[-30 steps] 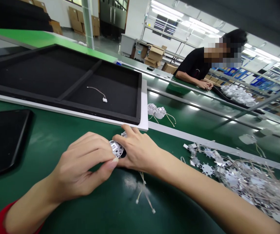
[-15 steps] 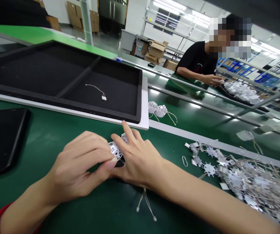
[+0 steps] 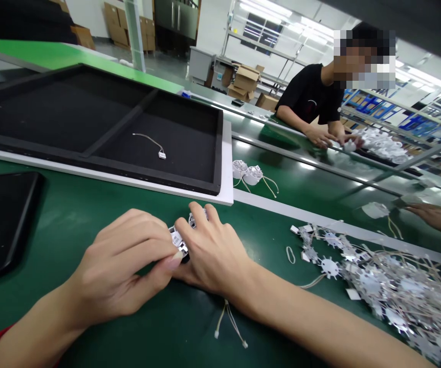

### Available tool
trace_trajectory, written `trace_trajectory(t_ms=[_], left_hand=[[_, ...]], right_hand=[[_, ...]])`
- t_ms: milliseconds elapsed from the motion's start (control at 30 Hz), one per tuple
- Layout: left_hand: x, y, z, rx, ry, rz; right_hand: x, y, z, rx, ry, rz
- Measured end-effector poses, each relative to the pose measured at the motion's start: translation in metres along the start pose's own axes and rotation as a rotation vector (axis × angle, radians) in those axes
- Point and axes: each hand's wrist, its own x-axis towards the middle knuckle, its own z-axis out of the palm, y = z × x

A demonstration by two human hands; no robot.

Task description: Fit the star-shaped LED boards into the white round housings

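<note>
In the middle of the green table, both hands meet at a small white round housing [image 3: 176, 237] with a labelled module in it. My left hand [image 3: 128, 260] is closed, its thumb and fingertips pinching at the near edge of the housing. My right hand [image 3: 215, 250] curls over the far side and steadies it. Under its fingers another white rounded part [image 3: 193, 220] shows; whether it belongs to the same piece I cannot tell. Two thin wires with white connectors [image 3: 231, 327] stick out below my right wrist. Something black under the housing is mostly covered.
A black divided tray [image 3: 182, 138] holds one wired module [image 3: 161, 155]. Two white housings [image 3: 251, 175] stand beyond it. To the right lies a heap of wired silver star-shaped plates [image 3: 397, 286]. A black case [image 3: 5, 220] sits left. A co-worker [image 3: 308, 97] handles white parts across the line.
My right index finger has drawn in from its stretched position. The left fingertips have shifted slightly on the housing. Another person's hand has come in at the right edge, near a white wired part.
</note>
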Motion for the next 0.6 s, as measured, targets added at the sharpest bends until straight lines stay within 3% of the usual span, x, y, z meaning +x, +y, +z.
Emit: trace_trajectory(t_ms=[233,400,500,600], left_hand=[[0.002,0.001,0.0,0.003,0.018,0.014],[0.0,0.0,-0.001,-0.009,0.024,0.003],[-0.003,-0.001,-0.001,-0.033,-0.004,0.002],[-0.005,0.001,0.004,0.006,0.047,-0.056]], right_hand=[[-0.001,0.006,-0.004,-0.009,0.047,0.001],[-0.002,0.021,-0.027,-0.046,0.15,0.035],[0.006,0.045,-0.054,-0.076,0.202,0.111],[0.026,0.089,-0.081,-0.098,0.21,0.257]])
